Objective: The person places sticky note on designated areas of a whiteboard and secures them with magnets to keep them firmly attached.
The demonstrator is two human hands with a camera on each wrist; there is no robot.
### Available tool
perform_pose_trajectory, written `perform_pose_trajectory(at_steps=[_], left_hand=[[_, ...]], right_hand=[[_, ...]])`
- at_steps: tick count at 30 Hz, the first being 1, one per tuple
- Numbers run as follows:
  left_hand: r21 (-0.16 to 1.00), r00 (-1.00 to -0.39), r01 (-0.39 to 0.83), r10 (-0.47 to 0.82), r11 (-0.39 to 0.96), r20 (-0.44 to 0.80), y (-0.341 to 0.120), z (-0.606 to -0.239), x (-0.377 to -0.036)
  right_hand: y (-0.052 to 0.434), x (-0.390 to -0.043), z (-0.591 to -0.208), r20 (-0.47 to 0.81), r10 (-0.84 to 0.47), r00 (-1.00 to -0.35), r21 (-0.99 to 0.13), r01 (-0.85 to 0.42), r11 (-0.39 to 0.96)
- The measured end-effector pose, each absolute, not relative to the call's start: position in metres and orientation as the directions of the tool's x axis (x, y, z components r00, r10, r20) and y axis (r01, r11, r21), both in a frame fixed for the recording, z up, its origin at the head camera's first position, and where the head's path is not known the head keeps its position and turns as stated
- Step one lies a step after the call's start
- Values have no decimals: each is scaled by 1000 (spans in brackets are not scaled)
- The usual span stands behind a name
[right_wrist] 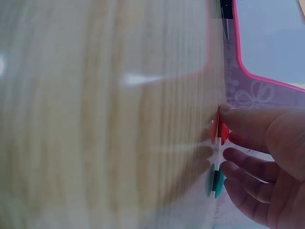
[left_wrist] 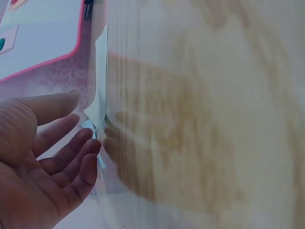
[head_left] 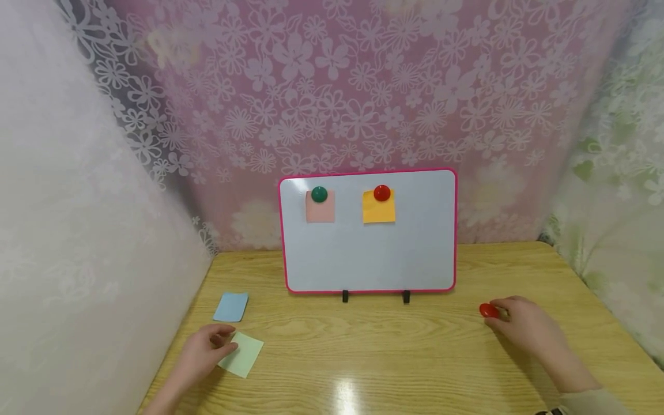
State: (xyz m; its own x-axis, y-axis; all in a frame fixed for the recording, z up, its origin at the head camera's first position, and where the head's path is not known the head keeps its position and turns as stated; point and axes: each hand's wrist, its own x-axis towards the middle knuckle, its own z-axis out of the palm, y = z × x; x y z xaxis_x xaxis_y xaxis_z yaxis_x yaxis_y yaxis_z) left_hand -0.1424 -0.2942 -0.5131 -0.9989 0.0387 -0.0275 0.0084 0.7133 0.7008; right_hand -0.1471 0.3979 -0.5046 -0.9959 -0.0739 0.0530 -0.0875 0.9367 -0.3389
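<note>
My left hand (head_left: pixel 224 340) lies on the wooden table (head_left: pixel 394 357) at the front left, its straight fingertips touching the near edge of a pale green sticky note (head_left: pixel 244 354). In the left wrist view that hand (left_wrist: pixel 83 126) is spread open against the note's edge (left_wrist: pixel 100 81). My right hand (head_left: pixel 497 314) is at the right and pinches a red magnet (head_left: pixel 487 311) between thumb and forefinger. From the right wrist, the red magnet (right_wrist: pixel 224 132) sits at the thumb tip of that hand (right_wrist: pixel 231 125), and a green magnet (right_wrist: pixel 217 181) lies on the table by the other fingers.
A pink-framed whiteboard (head_left: pixel 369 173) stands on two black feet at the back middle. On it a green magnet (head_left: pixel 319 194) pins a pink note (head_left: pixel 320 212) and a red magnet (head_left: pixel 381 193) pins an orange note (head_left: pixel 378 210). A blue note (head_left: pixel 231 306) lies front left. Floral curtains surround the table.
</note>
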Motion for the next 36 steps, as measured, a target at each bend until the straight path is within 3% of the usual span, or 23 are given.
perform_pose_trajectory(at_steps=[14, 36], left_hand=[[659, -993, -18, 62, 751, -98, -294, -513, -155], [642, -994, 45, 99, 766, -49, -289, -517, -160]], right_hand=[[397, -152, -505, 16, -68, -998, -322, -69, 944], [390, -154, -504, -13, -40, -999, -291, -34, 956]])
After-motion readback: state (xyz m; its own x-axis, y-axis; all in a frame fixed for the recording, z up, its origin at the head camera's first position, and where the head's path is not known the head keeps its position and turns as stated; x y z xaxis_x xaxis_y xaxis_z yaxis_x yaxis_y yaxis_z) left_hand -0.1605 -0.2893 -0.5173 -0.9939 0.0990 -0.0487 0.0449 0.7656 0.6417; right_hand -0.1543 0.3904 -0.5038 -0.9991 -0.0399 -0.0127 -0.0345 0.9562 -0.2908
